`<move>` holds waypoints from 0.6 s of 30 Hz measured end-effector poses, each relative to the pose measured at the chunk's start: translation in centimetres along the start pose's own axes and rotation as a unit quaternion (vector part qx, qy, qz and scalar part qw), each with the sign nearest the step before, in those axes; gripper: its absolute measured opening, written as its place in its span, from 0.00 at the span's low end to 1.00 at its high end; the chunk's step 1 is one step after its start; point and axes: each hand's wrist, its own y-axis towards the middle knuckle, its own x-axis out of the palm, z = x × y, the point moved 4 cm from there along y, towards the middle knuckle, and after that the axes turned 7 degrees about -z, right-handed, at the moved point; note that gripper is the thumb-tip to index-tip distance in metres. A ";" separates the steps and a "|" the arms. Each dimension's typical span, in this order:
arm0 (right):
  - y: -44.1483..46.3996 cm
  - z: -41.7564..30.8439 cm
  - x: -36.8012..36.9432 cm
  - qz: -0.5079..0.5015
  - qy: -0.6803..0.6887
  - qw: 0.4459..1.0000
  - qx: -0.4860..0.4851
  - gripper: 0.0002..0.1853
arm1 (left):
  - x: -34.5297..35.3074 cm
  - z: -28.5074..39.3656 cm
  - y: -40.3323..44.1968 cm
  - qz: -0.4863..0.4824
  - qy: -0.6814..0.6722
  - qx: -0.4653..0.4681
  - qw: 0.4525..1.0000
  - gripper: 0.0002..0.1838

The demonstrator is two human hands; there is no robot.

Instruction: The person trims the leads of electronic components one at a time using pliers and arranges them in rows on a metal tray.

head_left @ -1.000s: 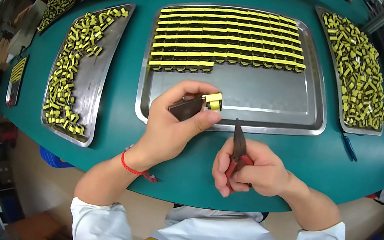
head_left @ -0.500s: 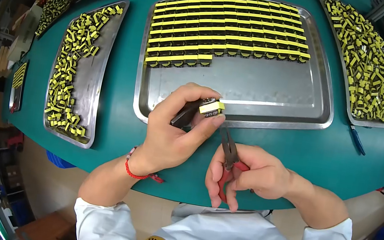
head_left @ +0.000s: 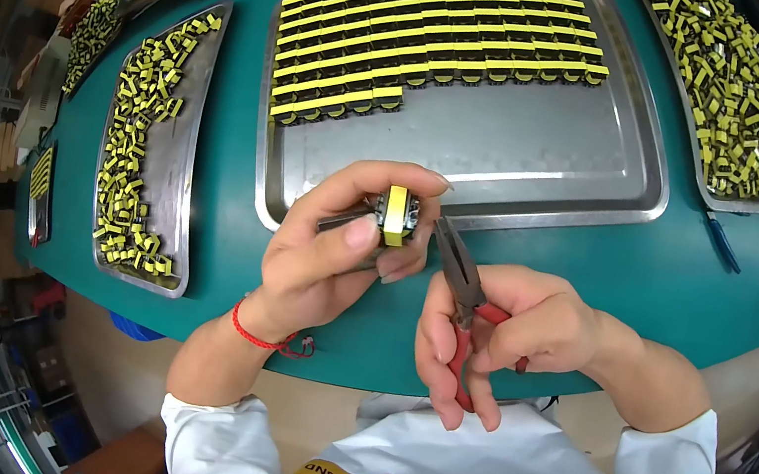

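Between the thumb and fingers of my left hand [head_left: 329, 239] is a small black component with a yellow band [head_left: 395, 217]; a dark flat piece also lies in that hand, partly hidden by the thumb. My right hand [head_left: 509, 334] is wrapped round red-handled pliers [head_left: 465, 297]. Their dark jaws point up towards the component, just right of it, not visibly touching it. Beyond both hands lies a metal tray [head_left: 513, 159] with rows of yellow-banded components [head_left: 432, 40]; its front row is short and ends left of the middle.
On the left a metal tray [head_left: 182, 144] holds loose components, and another heaped tray [head_left: 723, 104] stands at the back right. A blue-handled tool [head_left: 724, 244] lies below that one. A small tray [head_left: 41, 190] is at the far left. Part of a person in red shows at the upper left.
The component in my left hand has turned so its yellow band stands upright. The pliers' jaws look wider apart than a second ago. The view has shifted, with the trays higher in it.
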 end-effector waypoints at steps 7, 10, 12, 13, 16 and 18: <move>0.0 0.1 0.2 -0.001 -0.004 1.000 0.024 0.15 | 0.0 -0.4 0.0 -0.053 -0.088 -0.023 0.994 0.30; 0.1 0.2 0.2 -0.005 -0.016 0.999 0.031 0.16 | 0.4 -0.5 0.2 -0.017 -0.044 -0.050 0.998 0.30; 0.2 0.3 0.1 0.003 -0.018 0.999 0.036 0.16 | 0.5 -0.5 0.2 -0.019 -0.043 -0.058 0.997 0.30; 0.3 0.2 0.3 0.002 -0.017 0.999 0.036 0.16 | 0.5 -0.5 0.2 -0.022 -0.042 -0.066 0.997 0.31; 0.3 0.5 0.3 0.049 -0.019 0.997 0.053 0.18 | 0.8 -0.4 0.2 -0.021 -0.049 -0.098 0.994 0.33; 0.4 0.9 -0.2 0.046 -0.040 0.998 0.024 0.13 | 0.6 -0.7 0.2 -0.021 -0.026 -0.086 0.996 0.32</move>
